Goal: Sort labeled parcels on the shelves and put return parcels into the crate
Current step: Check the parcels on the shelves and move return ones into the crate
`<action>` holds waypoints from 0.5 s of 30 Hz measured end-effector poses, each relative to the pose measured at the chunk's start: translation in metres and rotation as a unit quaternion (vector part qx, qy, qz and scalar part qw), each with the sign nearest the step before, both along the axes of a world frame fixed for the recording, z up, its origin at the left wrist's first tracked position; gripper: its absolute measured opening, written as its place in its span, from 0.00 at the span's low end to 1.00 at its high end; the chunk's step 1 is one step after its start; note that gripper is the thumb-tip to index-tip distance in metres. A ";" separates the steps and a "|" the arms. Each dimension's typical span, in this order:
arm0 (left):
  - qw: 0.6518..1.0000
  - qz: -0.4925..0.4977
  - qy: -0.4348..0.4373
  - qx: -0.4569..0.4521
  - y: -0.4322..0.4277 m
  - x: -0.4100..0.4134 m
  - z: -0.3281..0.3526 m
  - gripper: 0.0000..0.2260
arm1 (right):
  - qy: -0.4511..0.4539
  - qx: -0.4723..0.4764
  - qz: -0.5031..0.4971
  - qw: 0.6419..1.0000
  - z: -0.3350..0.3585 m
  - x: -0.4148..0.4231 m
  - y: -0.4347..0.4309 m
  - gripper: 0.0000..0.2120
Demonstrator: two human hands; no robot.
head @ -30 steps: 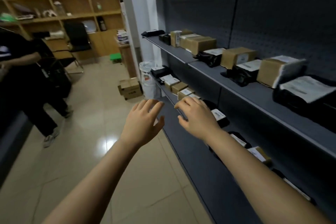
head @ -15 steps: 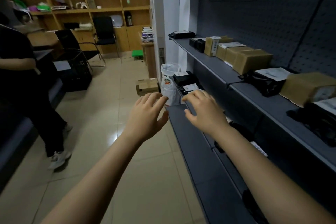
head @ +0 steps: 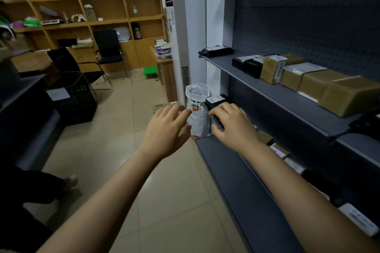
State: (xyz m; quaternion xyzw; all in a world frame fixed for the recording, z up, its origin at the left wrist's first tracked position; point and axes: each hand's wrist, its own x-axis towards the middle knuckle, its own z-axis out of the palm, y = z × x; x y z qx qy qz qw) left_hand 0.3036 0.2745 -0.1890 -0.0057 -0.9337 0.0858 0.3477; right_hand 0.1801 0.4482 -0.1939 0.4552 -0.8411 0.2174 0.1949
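Note:
Both my hands are stretched out in front of me and hold nothing. My left hand (head: 167,129) hovers over the tiled floor with its fingers spread. My right hand (head: 231,123) hovers by the front edge of the dark grey shelf unit (head: 246,181), fingers loosely bent. On the upper shelf lie brown cardboard parcels (head: 316,86) with white labels and black bagged parcels (head: 216,51). More labelled parcels (head: 281,150) lie on the lower shelf, partly hidden by my right arm. A black crate (head: 76,102) stands on the floor at the left.
A white printed bag (head: 197,113) stands on the floor at the shelf's end. Black chairs (head: 109,49) and wooden wall shelving (head: 86,6) fill the back. A person's dark leg and shoe (head: 61,183) are at the lower left, next to a dark counter (head: 22,121).
My view has swung left along the shelf toward its far end and the room. Both hands stay raised and hold nothing. The person at the left has slid toward the frame's edge.

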 end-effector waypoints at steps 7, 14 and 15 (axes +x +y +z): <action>1.000 -0.001 -0.006 0.014 -0.079 -0.075 -0.003 0.17 | -0.010 0.013 -0.009 1.000 -0.005 -0.072 -0.079 0.15; 1.000 0.014 0.002 0.012 -0.155 -0.185 0.004 0.16 | 0.003 0.002 -0.006 1.000 0.006 -0.179 -0.159 0.15; 1.000 0.012 0.004 0.015 -0.164 -0.200 0.006 0.15 | 0.004 0.003 -0.006 1.000 0.009 -0.193 -0.169 0.15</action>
